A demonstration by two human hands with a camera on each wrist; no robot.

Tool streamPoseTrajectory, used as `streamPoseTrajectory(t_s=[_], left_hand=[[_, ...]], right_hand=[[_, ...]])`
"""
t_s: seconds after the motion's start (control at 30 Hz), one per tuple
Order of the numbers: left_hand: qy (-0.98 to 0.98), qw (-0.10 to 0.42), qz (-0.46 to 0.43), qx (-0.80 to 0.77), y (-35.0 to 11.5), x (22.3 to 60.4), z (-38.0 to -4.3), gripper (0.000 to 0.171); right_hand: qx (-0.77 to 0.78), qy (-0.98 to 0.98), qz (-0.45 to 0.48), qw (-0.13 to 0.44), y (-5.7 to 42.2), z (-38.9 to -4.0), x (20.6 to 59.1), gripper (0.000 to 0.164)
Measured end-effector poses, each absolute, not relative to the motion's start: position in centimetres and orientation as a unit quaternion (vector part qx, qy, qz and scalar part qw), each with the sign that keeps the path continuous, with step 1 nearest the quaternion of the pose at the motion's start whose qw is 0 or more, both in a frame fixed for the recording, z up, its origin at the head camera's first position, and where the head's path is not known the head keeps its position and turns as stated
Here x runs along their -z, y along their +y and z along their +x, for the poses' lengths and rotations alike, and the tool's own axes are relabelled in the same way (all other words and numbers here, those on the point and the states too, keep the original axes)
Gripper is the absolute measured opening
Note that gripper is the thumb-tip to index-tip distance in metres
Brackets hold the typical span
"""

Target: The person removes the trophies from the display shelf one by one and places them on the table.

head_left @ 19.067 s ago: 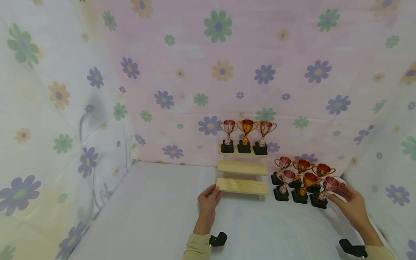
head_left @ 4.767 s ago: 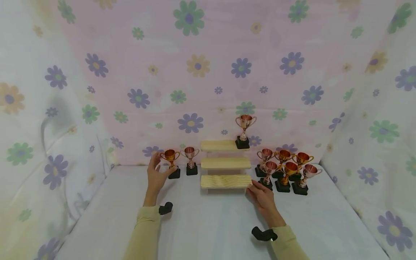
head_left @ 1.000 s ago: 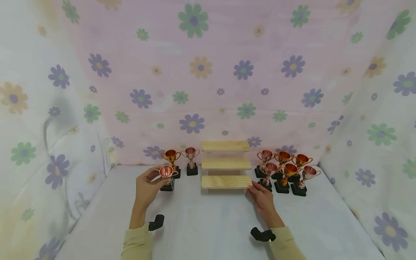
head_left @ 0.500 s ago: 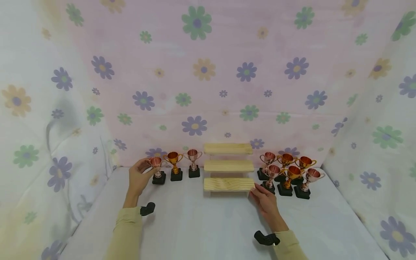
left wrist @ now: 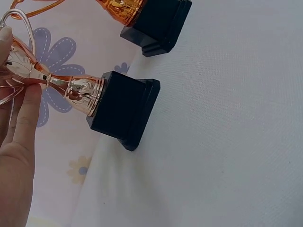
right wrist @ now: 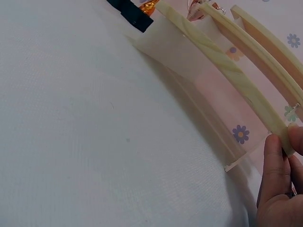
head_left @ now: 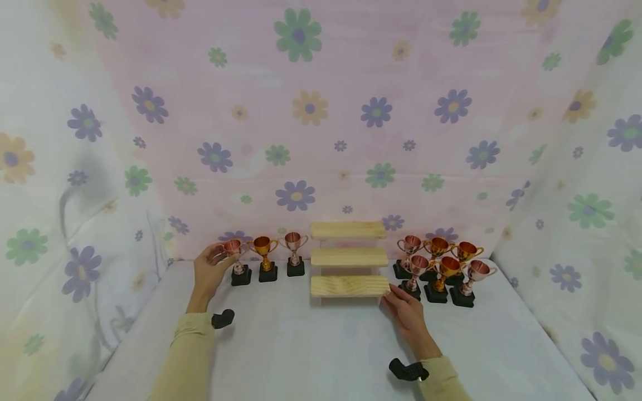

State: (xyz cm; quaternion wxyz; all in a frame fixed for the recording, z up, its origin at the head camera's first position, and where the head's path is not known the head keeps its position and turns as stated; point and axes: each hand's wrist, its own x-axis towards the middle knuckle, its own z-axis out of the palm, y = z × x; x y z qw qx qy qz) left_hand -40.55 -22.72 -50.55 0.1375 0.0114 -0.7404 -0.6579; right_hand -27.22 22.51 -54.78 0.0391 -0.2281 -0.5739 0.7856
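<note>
My left hand (head_left: 209, 272) holds a rose-gold trophy cup (head_left: 241, 273) by its bowl, fingers behind and thumb in front. The trophy stands upright at the left end of a row, its black base (left wrist: 124, 106) at the white table surface. Beside it stand a gold trophy (head_left: 264, 259) and another rose-gold trophy (head_left: 294, 255). With thumb and fingers, my right hand (head_left: 407, 313) pinches the right end of the lowest board of a three-step wooden stand (head_left: 349, 285). The right wrist view shows the thumb over that board (right wrist: 246, 94) and fingers beneath.
Several rose-gold and gold trophies (head_left: 437, 284) stand in two rows just right of the stand, close to my right hand. A flowered cloth backdrop (head_left: 341, 167) rises behind the white table (head_left: 321, 351) and along both sides.
Earlier, three trophies stood on the stand's top step; now all three are on the table left of it. Within the last second, my left hand carried the last one leftward to the row's end.
</note>
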Motion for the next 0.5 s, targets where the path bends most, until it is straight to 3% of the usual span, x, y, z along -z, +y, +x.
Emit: streamPoseTrajectory(t_s=[0.3, 0.5], left_hand=[[-0.731, 0.115, 0.035, 0.671, -22.9, 51.6, -40.3, 0.045], [-0.754, 0.125, 0.034, 0.644, -23.2, 52.2, -39.1, 0.066]], right_hand=[[-0.785, -0.576, -0.224, 0.045, 22.4, -27.3, 54.8, 0.052], [-0.748, -0.625, -0.218, 0.051, 22.0, -26.8, 54.7, 0.048]])
